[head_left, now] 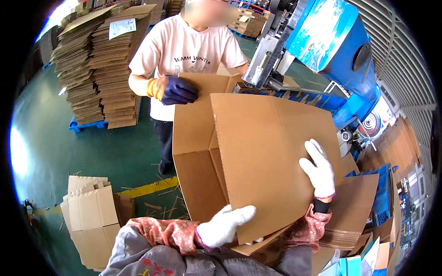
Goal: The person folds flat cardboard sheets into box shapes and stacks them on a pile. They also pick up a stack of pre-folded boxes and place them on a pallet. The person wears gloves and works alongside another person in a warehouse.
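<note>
Cardboard sheet (271, 161), a large flat brown panel with a fold crease, was what I had in both gloved hands, held tilted in front of my chest. My left hand (224, 226), in a white knit glove, gripped its lower edge, fingers curled over the face and the rest tucked under. My right hand (319, 170) lay flat against the right side of the sheet, fingers spread upward, pressing rather than pinching; I could not see its thumb.

Behind the sheet stood a second folded carton (198, 138), brown and partly opened, its right half hidden by the sheet. A co-worker's dark blue glove (178, 90) with an orange cuff rested on the carton's top edge; the other hand was hidden behind the carton.

Left of the sheet and far behind it, tall stacks of flattened brown cartons (99, 69) sat on a blue pallet (87, 123), and a white paper label (122, 27) lay on top of one stack; its print was too small to make out. Low to the left of the sheet, more flat carton blanks (90, 216) lay on the green floor (55, 147) near a yellow floor line (147, 187). Above and right of the sheet stood a blue machine (340, 50), cut off by the rim of the view. Under the sheet's right corner sat another pile of brown sheets (354, 211), partly hidden.
</note>
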The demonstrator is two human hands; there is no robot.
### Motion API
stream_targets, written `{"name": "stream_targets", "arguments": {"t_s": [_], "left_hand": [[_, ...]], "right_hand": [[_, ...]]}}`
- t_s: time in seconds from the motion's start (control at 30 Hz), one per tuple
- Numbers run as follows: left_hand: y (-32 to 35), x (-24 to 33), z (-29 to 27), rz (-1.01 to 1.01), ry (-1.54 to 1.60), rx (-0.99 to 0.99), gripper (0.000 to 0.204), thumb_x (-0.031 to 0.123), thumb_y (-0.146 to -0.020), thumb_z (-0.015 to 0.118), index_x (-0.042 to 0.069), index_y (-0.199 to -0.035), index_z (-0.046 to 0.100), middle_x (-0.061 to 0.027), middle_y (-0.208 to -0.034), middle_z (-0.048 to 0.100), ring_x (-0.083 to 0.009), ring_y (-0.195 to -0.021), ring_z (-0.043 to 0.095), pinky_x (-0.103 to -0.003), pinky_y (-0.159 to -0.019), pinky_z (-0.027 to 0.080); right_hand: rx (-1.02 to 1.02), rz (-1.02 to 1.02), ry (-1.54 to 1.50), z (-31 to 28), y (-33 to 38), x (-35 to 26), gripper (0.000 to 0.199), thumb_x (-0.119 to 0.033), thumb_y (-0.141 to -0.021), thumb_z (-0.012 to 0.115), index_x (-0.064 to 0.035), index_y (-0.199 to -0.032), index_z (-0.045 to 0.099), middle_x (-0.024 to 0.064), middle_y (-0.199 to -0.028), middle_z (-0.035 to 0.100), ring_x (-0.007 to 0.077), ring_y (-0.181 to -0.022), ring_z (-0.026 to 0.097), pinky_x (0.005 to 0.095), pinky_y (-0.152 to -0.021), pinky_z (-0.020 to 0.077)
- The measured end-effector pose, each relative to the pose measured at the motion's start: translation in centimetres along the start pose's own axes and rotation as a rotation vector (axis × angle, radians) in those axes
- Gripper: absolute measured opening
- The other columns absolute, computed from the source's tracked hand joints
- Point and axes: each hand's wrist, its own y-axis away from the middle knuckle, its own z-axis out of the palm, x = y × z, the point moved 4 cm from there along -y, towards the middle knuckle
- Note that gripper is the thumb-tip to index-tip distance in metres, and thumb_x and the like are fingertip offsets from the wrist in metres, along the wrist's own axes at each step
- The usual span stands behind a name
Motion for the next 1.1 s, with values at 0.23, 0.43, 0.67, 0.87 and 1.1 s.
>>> {"name": "stream_targets", "arguments": {"t_s": [0.23, 0.43, 0.67, 0.87, 1.1], "left_hand": [[-1.0, 2.3, -1.3, 0.080, 0.005, -0.007, 0.057, 0.034, -0.091, 0.063, 0.001, -0.133, 0.044, -0.0235, -0.112, 0.062, -0.0418, -0.082, 0.068, -0.045, -0.058, 0.057], [0.0, 1.1, -1.0, 0.037, 0.069, 0.016, 0.060, 0.029, -0.090, 0.067, 0.004, -0.138, 0.042, -0.0201, -0.123, 0.058, -0.0393, -0.099, 0.063, -0.050, -0.073, 0.056], [-0.9, 4.0, -0.8, 0.199, -0.074, 0.021, 0.060, 0.034, -0.092, 0.064, 0.004, -0.139, 0.040, -0.0129, -0.131, 0.054, -0.0299, -0.116, 0.056, -0.050, -0.091, 0.051], [-1.3, 6.0, -4.9, 0.662, -0.378, 0.264, 0.047, 0.036, -0.103, 0.046, -0.003, -0.127, 0.055, -0.0082, -0.123, 0.060, -0.0150, -0.110, 0.052, -0.035, -0.097, 0.042], [1.5, 7.1, -10.4, 0.724, -0.336, 0.291, 0.081, 0.066, -0.093, 0.039, -0.004, -0.133, 0.048, -0.0206, -0.118, 0.062, -0.0306, -0.103, 0.060, -0.040, -0.086, 0.046]], "right_hand": [[-0.057, -0.034, 0.143, 0.3, -3.4, -1.8, 0.053, -0.029, -0.081, 0.074, -0.0047, -0.125, 0.061, 0.0182, -0.137, 0.053, 0.0325, -0.129, 0.048, 0.0383, -0.106, 0.0393], [-0.141, -0.073, 0.095, 0.6, -4.0, -2.6, 0.050, -0.030, -0.079, 0.076, -0.0041, -0.120, 0.064, 0.0182, -0.132, 0.057, 0.0313, -0.125, 0.051, 0.0376, -0.105, 0.0407], [-0.079, -0.168, 0.034, 1.3, -6.8, -2.2, 0.046, -0.030, -0.079, 0.076, -0.0010, -0.114, 0.066, 0.0184, -0.126, 0.061, 0.0312, -0.117, 0.057, 0.0375, -0.101, 0.0439], [-0.112, -0.134, -0.019, 3.9, -11.4, -1.7, 0.044, -0.036, -0.081, 0.072, -0.0031, -0.110, 0.068, 0.0166, -0.117, 0.066, 0.0313, -0.110, 0.060, 0.0373, -0.097, 0.0459], [-0.571, -0.375, -0.688, 3.1, -14.6, 2.9, 0.029, -0.011, -0.096, 0.050, 0.0013, -0.119, 0.064, 0.0121, -0.122, 0.065, 0.0221, -0.111, 0.062, 0.0344, -0.099, 0.0475]]}}
